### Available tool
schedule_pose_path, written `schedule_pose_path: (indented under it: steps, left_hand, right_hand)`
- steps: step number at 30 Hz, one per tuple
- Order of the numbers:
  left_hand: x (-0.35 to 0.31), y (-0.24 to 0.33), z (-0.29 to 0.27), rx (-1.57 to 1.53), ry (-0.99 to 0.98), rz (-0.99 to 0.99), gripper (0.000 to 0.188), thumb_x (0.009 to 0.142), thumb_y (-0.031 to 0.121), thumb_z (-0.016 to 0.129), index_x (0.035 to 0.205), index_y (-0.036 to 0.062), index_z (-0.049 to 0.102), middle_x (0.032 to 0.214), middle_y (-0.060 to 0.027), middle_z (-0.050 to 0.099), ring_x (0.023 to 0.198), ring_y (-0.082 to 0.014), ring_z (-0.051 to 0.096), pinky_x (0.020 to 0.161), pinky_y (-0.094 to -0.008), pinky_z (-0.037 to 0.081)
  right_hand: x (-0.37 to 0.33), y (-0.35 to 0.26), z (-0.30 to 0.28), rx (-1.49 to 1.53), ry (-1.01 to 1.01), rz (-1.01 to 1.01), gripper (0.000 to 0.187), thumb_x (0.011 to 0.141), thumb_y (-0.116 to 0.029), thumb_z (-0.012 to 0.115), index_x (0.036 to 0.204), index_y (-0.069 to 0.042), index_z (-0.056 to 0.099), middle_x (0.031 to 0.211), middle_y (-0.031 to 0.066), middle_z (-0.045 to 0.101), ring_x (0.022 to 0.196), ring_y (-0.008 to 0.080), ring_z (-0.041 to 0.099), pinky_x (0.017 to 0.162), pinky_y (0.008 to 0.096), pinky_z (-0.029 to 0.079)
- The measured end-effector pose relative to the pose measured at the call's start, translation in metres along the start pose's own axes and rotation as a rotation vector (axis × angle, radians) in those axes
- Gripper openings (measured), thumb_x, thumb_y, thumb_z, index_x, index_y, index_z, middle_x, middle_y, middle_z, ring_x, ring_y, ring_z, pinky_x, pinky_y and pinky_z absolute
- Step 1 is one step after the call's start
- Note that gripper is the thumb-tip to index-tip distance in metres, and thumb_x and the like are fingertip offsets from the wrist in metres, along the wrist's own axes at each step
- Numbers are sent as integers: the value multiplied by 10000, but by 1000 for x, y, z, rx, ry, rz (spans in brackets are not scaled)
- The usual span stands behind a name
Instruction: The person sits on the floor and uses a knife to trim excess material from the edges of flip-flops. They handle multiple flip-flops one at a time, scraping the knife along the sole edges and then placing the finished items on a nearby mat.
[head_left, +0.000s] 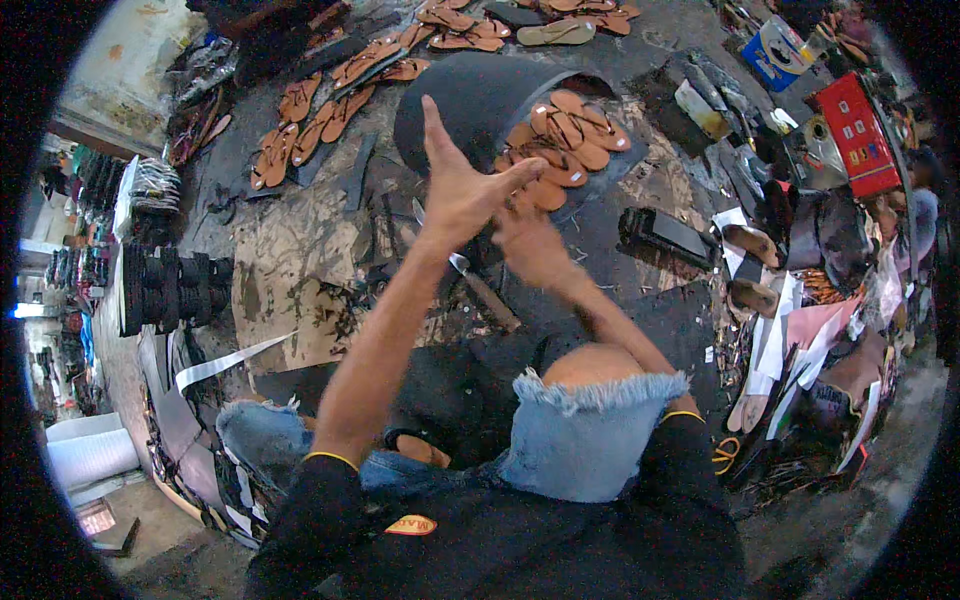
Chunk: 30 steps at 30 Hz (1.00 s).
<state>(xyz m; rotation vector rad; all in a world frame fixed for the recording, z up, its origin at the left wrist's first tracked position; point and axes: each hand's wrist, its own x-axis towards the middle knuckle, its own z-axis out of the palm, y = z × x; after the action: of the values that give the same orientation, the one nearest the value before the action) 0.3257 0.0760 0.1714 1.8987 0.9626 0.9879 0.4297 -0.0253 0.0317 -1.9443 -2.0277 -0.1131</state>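
Observation:
A dark rubber sheet (465,105) lies curled over at the far middle, its curve rising behind my left hand. My left hand (465,195) reaches over it with thumb and fingers spread wide, and nothing shows in its grasp. Just right of it, my right hand (535,240) is close to the near edge of a bunch of tan thong sandals (575,135) resting on the sheet. Its fingertips are blurred and partly hidden, so whether they touch a sandal is unclear. A knife (485,295) with a wooden handle lies on the floor between my forearms.
More tan sandals (335,115) lie in rows at the far left and far middle. A black block-like object (665,238) sits right of my right hand. Scraps and offcuts (790,330) crowd the right side, near a red box (858,135). Stacked black pieces (175,290) stand left.

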Motion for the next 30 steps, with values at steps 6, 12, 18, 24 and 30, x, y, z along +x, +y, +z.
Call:
schedule_pose_path:
  steps: [6, 12, 18, 24, 30]
  left_hand:
    - [-16, -61, -77, 88, 59, -296, 1401, 698, 496, 917, 1601, -79, 13, 1632, -318, 210, 1531, -391, 228, 1257, -431, 214]
    - [-84, -115, -130, -166, 10, -278, 1228, 831, 531, 808, 1637, 3, 47, 1686, -220, 143, 1551, -315, 195, 1255, -415, 175]
    - [-156, -198, -213, -277, -74, -419, 848, 938, 409, 698, 1550, -6, 284, 1502, -146, 416, 1326, -258, 418, 1181, -418, 307]
    - [-254, -326, -290, 501, -20, -854, 613, 995, 364, 638, 1442, -23, 474, 1416, -132, 552, 1201, -249, 555, 1061, -418, 460]
    - [-272, -416, -272, -747, 369, -1000, 599, 1032, 380, 610, 1460, -12, 461, 1458, -127, 528, 1309, -286, 515, 1047, -465, 501]
  right_hand:
    - [-91, -80, 27, 545, -571, 700, 525, 881, -276, 735, 1315, -53, 541, 1330, 197, 515, 1211, 416, 525, 1017, 515, 481]
    - [-94, -81, 127, 329, -342, 307, 497, 882, -227, 733, 1296, -33, 540, 1242, 174, 543, 1182, 408, 552, 895, 495, 564]
    - [-151, -4, 78, -19, -632, 435, 297, 981, -246, 540, 1246, -128, 603, 1122, 136, 601, 1058, 383, 657, 809, 608, 552]
    - [-250, 32, -114, 93, -426, 641, 318, 954, -226, 621, 1208, -37, 590, 1098, 183, 670, 929, 384, 709, 722, 429, 554]
    - [-285, 75, -120, 972, 525, 1189, 332, 1063, -273, 540, 1246, 3, 566, 935, 94, 703, 816, 217, 698, 689, 341, 535]
